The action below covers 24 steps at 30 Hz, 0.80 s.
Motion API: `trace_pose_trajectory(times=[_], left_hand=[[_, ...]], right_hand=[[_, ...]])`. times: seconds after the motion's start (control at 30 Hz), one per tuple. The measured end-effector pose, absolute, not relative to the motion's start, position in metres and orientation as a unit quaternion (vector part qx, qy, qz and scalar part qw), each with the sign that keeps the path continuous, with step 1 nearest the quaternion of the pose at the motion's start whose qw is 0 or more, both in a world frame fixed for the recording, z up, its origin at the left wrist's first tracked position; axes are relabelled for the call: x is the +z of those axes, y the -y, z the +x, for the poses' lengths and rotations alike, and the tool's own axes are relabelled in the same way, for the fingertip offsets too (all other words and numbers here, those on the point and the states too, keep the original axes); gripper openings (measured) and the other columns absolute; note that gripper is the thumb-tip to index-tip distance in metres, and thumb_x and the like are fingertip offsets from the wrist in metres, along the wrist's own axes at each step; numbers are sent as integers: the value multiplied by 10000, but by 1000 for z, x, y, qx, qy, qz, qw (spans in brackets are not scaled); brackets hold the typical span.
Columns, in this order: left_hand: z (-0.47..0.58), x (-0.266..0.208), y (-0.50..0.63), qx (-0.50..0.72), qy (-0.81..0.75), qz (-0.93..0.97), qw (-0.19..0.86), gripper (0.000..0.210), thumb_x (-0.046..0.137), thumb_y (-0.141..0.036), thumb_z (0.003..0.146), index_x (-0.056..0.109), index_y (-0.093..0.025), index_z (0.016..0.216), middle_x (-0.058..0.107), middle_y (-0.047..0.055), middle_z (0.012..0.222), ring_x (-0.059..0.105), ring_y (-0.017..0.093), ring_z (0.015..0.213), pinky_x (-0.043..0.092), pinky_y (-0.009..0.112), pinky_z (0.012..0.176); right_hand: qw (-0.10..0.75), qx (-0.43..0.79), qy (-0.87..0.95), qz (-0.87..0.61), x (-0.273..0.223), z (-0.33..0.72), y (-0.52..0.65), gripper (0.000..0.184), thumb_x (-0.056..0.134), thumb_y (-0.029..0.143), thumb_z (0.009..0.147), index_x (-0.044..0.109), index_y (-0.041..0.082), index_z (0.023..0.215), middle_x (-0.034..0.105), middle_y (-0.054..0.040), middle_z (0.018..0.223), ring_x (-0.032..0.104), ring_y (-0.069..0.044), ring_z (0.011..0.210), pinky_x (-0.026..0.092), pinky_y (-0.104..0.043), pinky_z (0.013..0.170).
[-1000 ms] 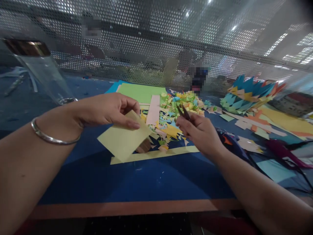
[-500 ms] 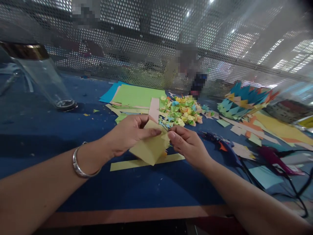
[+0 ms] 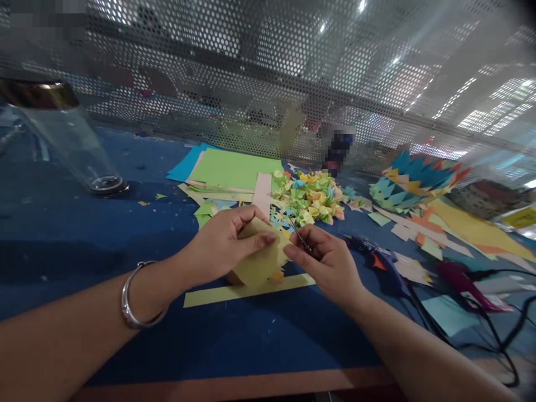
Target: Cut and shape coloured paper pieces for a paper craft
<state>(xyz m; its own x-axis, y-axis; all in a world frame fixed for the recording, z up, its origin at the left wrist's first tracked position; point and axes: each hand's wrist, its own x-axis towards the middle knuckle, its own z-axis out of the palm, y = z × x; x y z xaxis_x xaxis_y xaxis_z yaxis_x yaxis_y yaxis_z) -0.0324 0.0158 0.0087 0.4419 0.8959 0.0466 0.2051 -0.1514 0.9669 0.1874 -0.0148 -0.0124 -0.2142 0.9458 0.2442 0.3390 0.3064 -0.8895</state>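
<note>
- Left hand (image 3: 237,237): thumb is pressing the near face of the yellow sheet (image 3: 255,262), pinching it; the fingers behind are being partly hidden.
- Right hand (image 3: 330,265): fingers are curling around the pointed tool (image 3: 300,234); thumb is lying beside the sheet's right edge, contact being unclear.
- The sheet is tilting between the hands, its lower corner overlapping the strip (image 3: 201,298) in this view.
- The pile (image 3: 312,195) of small folded papers is lying beyond the right hand; left of it, the pink strip (image 3: 262,192) is overlapping the green paper (image 3: 234,167).
- The glue gun (image 3: 391,271) is resting right of the right hand, on the blue table (image 3: 268,340).
</note>
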Motion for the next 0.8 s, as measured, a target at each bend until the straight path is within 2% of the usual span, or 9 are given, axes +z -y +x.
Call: trace_pose_trajectory(times=[0.2,0.3,0.47,0.63,0.8], left_hand=[[-33,15,-11,260,-399,616,628,267,793,-424,765,724,-221,925,763,29,887,706,166,719,529,233,581],[-33,15,-11,271,-408,591,641,260,813,-394,751,746,-194,902,784,55,926,726,179,761,549,249,643],[-36,18,-16,278,-422,546,668,259,793,-372,787,754,-176,951,801,78,951,728,185,723,568,264,642],[-41,22,-21,278,-419,541,675,207,801,-340,786,756,-201,933,801,42,892,725,166,694,579,260,657],[-42,22,-22,266,-417,553,671,214,783,-347,805,760,-184,942,796,51,903,715,154,697,566,233,631]], right_hand=[[428,340,693,-471,-9,186,17,245,661,404,909,587,202,791,478,23,702,398,-118,621,326,-268,556],[424,349,696,-463,-11,190,16,262,669,442,906,599,204,821,487,17,724,406,-120,633,320,-271,557],[438,390,671,-454,-15,200,14,337,550,514,975,567,211,829,349,46,642,300,-105,539,233,-275,490],[388,344,707,-482,-11,202,14,373,547,534,971,570,196,817,395,35,662,339,-103,575,251,-270,517],[331,309,735,-504,-9,202,13,417,552,568,954,563,192,775,389,46,636,320,-101,581,244,-266,531]])
